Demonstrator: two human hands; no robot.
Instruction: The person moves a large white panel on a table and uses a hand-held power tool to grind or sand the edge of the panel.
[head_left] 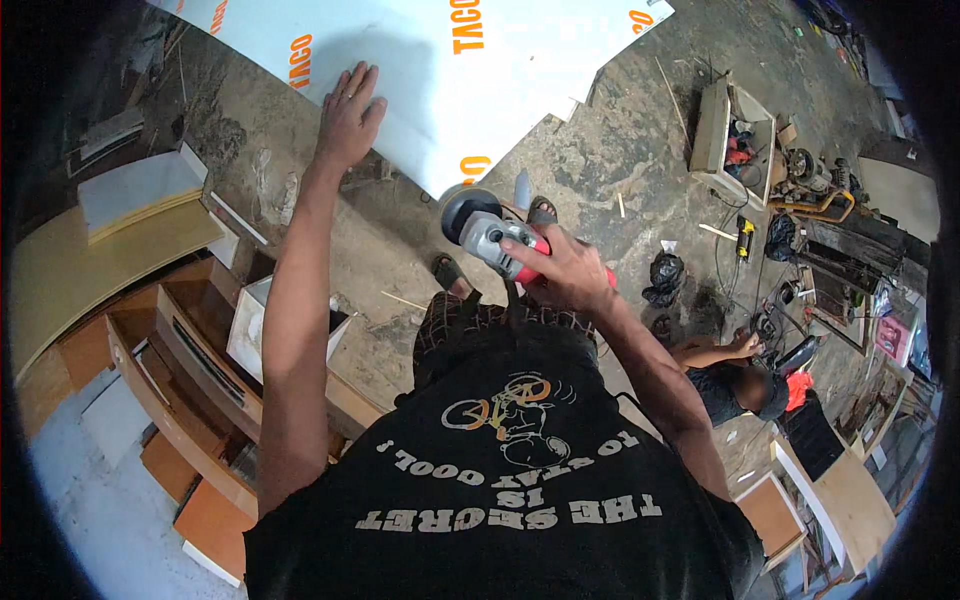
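My right hand (pixel 575 272) is wrapped round the body of a red and grey angle grinder (pixel 492 243). The grinder's round disc (pixel 470 210) faces the near corner of a large white sheet panel (pixel 400 120) with orange print. Whether the disc touches that corner I cannot tell. My left hand (pixel 350 118) lies flat with its fingers stretched out on the panel's left edge. Below the grinder, my sandalled feet stand on the floor.
On the left are stacked boards (pixel 140 195) and brown wooden drawer parts (pixel 185 370). To the right stand a wooden box of tools (pixel 732 145), a yellow and black power tool (pixel 744 238) and black plastic bags (pixel 665 278). Another person (pixel 735 385) is low at the right, near cables.
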